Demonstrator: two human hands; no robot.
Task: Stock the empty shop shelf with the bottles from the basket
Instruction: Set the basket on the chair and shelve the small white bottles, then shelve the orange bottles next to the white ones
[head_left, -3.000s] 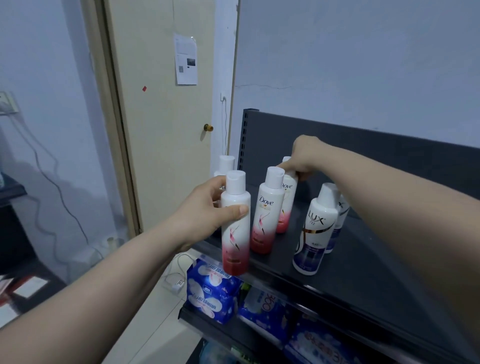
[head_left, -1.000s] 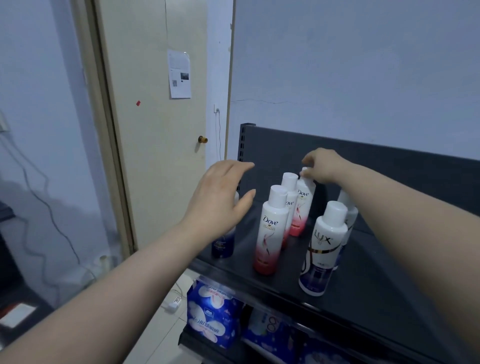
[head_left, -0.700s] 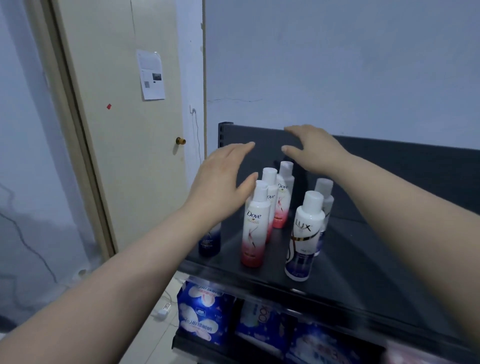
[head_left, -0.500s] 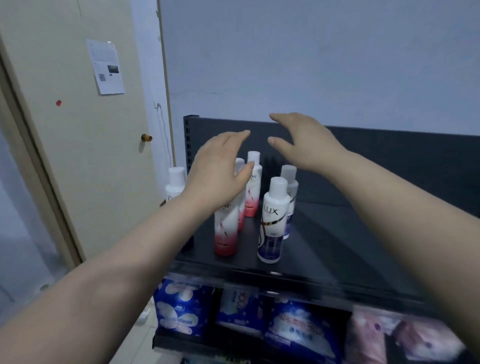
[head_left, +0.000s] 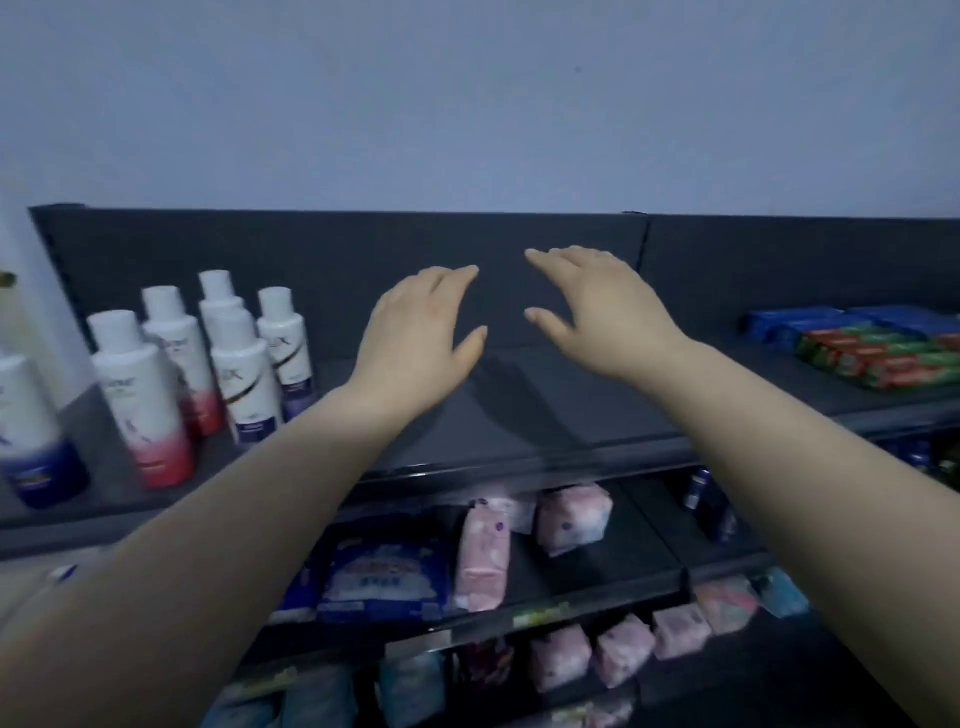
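left hand (head_left: 415, 338) and right hand (head_left: 597, 312) both held over bare middle of top shelf (head_left: 519, 415), fingers straight, loosely spread, holding nothing; bottles (head_left: 208, 364) upright, clustered at shelf's left end; basket out of view

We've got both hands out over the top shelf (head_left: 519, 415), left hand (head_left: 415, 340) and right hand (head_left: 608, 312) close together above its middle, fingers straight, holding nothing. Bottles (head_left: 244, 379) stand upright at the shelf's left end, flat boxes (head_left: 883, 358) lie at its right end, and soft packs (head_left: 480, 561) sit below it.
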